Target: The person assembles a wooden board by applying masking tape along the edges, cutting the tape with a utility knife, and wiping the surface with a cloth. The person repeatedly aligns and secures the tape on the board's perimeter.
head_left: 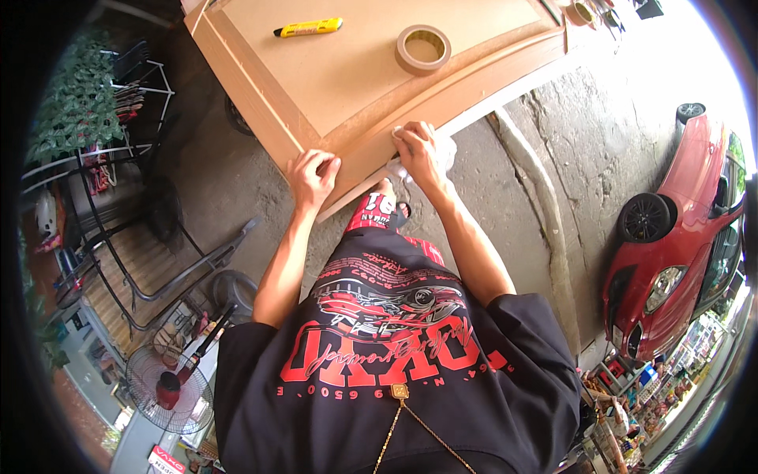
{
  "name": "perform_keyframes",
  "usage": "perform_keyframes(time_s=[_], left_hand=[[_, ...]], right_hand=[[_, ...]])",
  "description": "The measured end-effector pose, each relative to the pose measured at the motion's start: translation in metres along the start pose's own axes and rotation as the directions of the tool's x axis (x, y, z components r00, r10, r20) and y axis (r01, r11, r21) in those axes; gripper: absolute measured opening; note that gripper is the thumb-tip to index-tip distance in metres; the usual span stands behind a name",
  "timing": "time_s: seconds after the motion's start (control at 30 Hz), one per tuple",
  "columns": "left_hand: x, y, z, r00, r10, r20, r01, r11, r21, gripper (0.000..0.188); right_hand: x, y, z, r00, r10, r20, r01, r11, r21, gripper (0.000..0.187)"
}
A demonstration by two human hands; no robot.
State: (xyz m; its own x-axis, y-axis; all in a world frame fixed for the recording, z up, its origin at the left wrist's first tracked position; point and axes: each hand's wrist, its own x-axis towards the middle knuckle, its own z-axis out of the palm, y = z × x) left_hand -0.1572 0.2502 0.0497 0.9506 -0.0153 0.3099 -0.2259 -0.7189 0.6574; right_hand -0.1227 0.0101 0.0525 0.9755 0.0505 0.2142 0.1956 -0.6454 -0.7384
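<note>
A framed wooden panel (260, 67), light brown with a raised border, lies before me at the top of the view. My left hand (313, 180) is at its near left corner, with curled fingers on the border; whatever they pinch is hidden. Farther right along the near edge, my right hand (424, 160) is closed on a crumpled white cloth (446, 152), part of which bunches out beside the wrist. On the panel's inner face sit a roll of brown tape (403, 57) and a yellow cutter knife (313, 28) with a black end, both away from my hands.
Cracked concrete floor (505, 205) surrounds the panel. To the right is a parked red car (671, 229). A standing fan (168, 387), a black metal frame (103, 253) and leafy greenery (75, 103) are at my left. Cluttered goods (632, 403) line the lower right.
</note>
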Motion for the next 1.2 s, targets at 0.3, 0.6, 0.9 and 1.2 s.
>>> perform_keyframes(time_s=[0.3,0.6,0.9,1.2], left_hand=[[0.043,-0.013,0.004,0.985,0.074,0.155,-0.053,0.989,-0.136,0.024],[0.103,-0.066,0.005,0.991,0.131,0.028,-0.132,0.991,0.036,0.022],[0.101,-0.067,0.003,0.985,0.167,0.039,-0.169,0.984,0.061,0.019],[0.097,-0.066,-0.001,0.993,0.109,0.042,-0.112,0.99,0.081,0.019]], right_hand=[[-0.015,-0.025,0.015,0.994,-0.017,-0.11,-0.017,0.953,-0.304,0.019],[0.01,-0.04,0.009,0.992,0.056,0.113,0.004,0.88,-0.475,0.016],[0.042,-0.039,0.022,0.933,0.316,0.173,-0.215,0.873,-0.439,0.018],[0.118,0.061,-0.04,0.913,0.379,0.151,-0.271,0.839,-0.472,0.02]])
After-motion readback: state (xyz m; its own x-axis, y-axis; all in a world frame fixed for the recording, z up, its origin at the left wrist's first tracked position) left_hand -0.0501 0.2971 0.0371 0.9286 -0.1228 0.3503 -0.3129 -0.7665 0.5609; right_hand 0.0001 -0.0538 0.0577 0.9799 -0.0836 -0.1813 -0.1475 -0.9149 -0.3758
